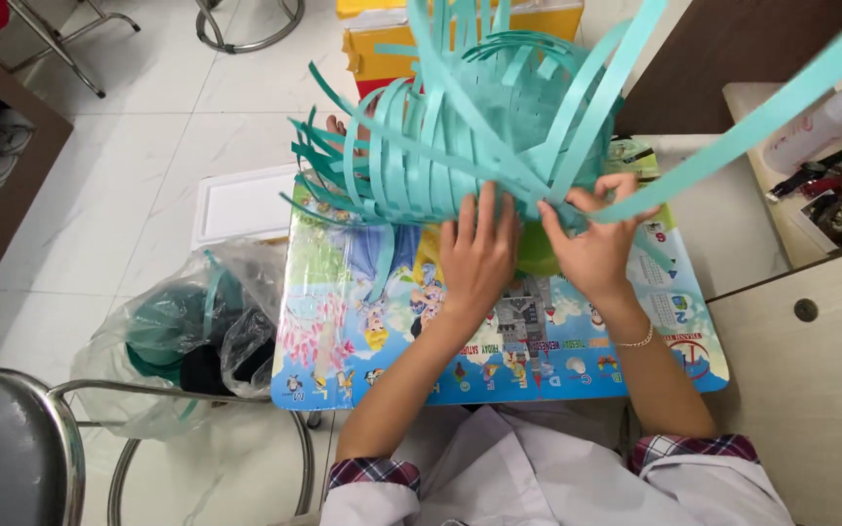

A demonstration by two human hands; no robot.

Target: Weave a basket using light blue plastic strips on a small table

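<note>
Teal strip basket (440,146) on its side on small picture-printed table (499,341), base and lower walls woven. Upper strips loose, unwoven; rim not closed. Left hand (478,255) flat, open against base. Right hand (592,244) pinching one long strip (733,136).

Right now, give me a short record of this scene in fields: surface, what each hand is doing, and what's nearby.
surface: small table with a colourful cartoon top
work piece: half-woven teal strip basket, loose strips sticking out
left hand: pressed flat on the basket's weave
right hand: pinching a long teal strip
nearby: plastic bag on the floor, metal stool, white bottle
</note>
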